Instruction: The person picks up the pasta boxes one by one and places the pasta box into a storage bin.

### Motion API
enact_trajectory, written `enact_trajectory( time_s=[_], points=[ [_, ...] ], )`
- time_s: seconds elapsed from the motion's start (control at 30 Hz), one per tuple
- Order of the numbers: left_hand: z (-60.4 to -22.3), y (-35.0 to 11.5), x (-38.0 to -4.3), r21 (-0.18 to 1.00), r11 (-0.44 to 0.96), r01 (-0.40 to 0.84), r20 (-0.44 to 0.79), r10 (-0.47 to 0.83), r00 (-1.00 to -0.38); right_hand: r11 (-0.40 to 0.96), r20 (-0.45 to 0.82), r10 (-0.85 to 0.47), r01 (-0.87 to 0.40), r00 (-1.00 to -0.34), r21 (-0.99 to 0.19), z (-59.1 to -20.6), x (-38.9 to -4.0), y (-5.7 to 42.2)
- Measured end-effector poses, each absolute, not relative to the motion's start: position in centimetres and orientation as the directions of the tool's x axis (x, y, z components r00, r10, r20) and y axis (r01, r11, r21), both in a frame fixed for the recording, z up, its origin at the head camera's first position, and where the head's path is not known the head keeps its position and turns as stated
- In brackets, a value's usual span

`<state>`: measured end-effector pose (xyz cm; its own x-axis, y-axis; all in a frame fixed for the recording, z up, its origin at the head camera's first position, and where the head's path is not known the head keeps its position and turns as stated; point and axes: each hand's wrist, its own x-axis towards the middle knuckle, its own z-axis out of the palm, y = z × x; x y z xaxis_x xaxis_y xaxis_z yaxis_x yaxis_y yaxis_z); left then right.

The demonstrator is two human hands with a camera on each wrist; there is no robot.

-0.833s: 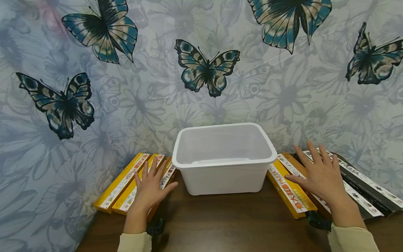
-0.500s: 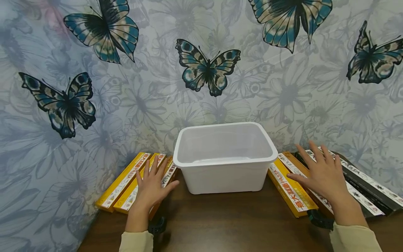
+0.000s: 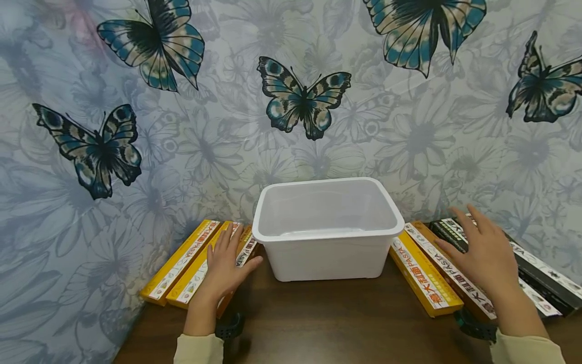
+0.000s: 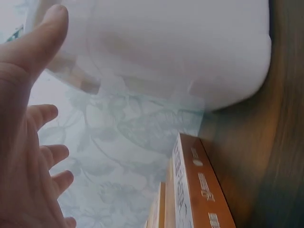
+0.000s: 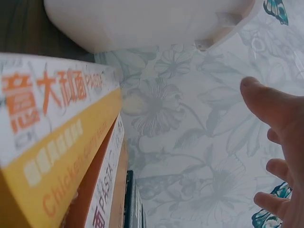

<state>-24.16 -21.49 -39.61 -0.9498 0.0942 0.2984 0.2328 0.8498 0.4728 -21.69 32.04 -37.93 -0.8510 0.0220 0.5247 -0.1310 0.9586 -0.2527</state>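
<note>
My left hand (image 3: 223, 270) hovers with spread fingers over the pasta boxes on the left. Two yellow pasta boxes (image 3: 179, 263) lie there side by side, and a brown-orange pasta box (image 4: 204, 185) lies nearest the tub, partly hidden by the hand. On the right, my right hand (image 3: 488, 260) hangs over the other row, its fingers slightly bent and nothing in them. That row has a yellow pasta box (image 3: 425, 275), a brown pasta box (image 3: 468, 283) and black boxes (image 3: 545, 263) farther right. Both wrist views show the palms apart from the boxes.
Between the two rows stands a white plastic tub (image 3: 327, 260), its inside bare where visible. All of it rests on a dark brown table (image 3: 336, 323). Behind rises a wall covering (image 3: 204, 151) printed with flowers and butterflies.
My right hand has shifted right, toward the black boxes, and its fingers have drawn closer together. The left hand's fingers are less spread. The view has swung slightly left.
</note>
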Motion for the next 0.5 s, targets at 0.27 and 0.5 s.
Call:
enact_trajectory(
  time_s=[0.27, 0.5],
  points=[
    [-38.5, -21.1, -23.4, 0.736, 0.625, 0.259, 0.26, 0.091, -0.961, 0.923, 0.496, 0.094, -0.112, -0.863, -0.369, -39.1, -21.3, 34.2],
    [-37.8, -19.1, -23.4, 0.938, 0.255, 0.234, 0.219, 0.084, -0.972, 0.898, 0.442, 0.2, -0.016, -0.875, -0.439, -40.3, -20.4, 36.9]
  ],
)
